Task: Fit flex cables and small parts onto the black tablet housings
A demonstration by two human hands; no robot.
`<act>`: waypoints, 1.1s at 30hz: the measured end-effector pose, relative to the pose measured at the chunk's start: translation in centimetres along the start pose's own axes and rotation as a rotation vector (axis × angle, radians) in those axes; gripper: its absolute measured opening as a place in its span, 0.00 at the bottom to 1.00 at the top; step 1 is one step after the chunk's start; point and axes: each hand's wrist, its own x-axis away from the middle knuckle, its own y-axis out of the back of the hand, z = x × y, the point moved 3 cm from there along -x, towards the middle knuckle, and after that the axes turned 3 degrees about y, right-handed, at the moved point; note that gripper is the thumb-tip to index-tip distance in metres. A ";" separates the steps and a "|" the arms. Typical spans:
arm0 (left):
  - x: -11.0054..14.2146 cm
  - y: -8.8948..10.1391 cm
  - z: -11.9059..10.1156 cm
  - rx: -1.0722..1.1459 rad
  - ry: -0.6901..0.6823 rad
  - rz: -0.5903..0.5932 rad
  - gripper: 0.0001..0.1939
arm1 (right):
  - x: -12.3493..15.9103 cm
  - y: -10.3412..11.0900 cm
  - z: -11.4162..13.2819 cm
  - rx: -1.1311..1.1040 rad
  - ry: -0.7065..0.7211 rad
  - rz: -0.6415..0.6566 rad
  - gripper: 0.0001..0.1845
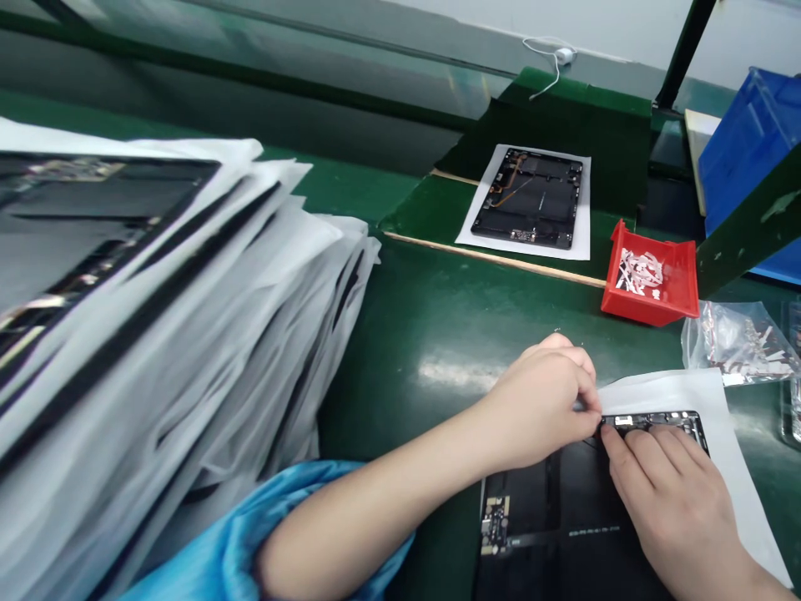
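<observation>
A dark tablet housing [585, 534] with an exposed circuit board lies on a white sheet [744, 492] at the lower right. At its far edge my left hand [551, 401] is closed in a pinch; whatever is between the fingertips is too small to make out. My right hand [676, 492] rests palm down over the housing, its fingers laid along the top strip of parts. The right index fingertip nearly meets the left fingertips at the edge. A small board [496, 524] shows on the housing's left side. Both hands hide some of its surface.
A tall stack of housings between white sheets [250, 334] fills the left. Behind, another open tablet housing [531, 196] lies on paper. A red bin [676, 284] holds small white strips. Near it are a clear plastic bag [744, 342] and a blue crate [757, 150].
</observation>
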 end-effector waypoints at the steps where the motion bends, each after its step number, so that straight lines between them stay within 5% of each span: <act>1: 0.0 -0.1 0.0 0.001 0.003 -0.002 0.07 | 0.0 0.0 0.0 0.001 -0.002 -0.002 0.18; 33: 0.4 0.0 0.1 0.004 -0.027 0.010 0.07 | 0.2 0.2 0.2 0.013 0.024 -0.071 0.17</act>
